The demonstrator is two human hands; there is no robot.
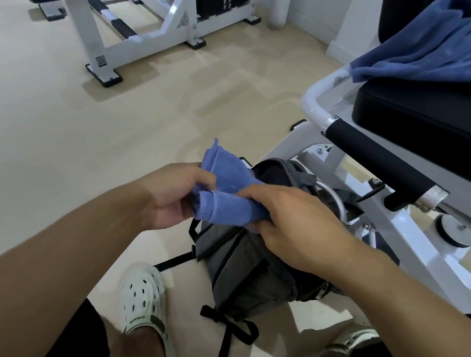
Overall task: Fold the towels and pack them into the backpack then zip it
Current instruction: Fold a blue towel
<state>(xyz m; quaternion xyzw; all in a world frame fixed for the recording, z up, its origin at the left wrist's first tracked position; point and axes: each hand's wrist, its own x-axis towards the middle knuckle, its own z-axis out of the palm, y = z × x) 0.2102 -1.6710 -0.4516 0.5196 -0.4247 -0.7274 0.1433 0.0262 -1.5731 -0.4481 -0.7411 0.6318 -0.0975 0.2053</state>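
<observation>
Blue terry towel [225, 200], small, folded/rolled into a thick bundle w/ stitched hem showing; held above the open mouth of the backpack [247, 262]. Left hand [173, 195]: fingers curled round bundle's left end. Right hand [292, 223]: fingers curled over the right end, thumb under. Handling est.: light, soft, limp, non-slip nap; folds prob. spring loose unless gripped across the layers, so hold at both ends or mid-bundle, compress, feed in end-first. Backpack: grey/black woven fabric, slack-sided, black webbing straps trailing, upright on floor betw. person's feet, top unzipped; zip detail too small to tell. 2nd towel [451, 55]: darker blue, unfolded, heaped on black padded seat [445, 121] of white steel gym machine, well apart from backpack. Floor [47, 129]: beige, smooth. White perforated clogs [143, 303] on feet.
</observation>
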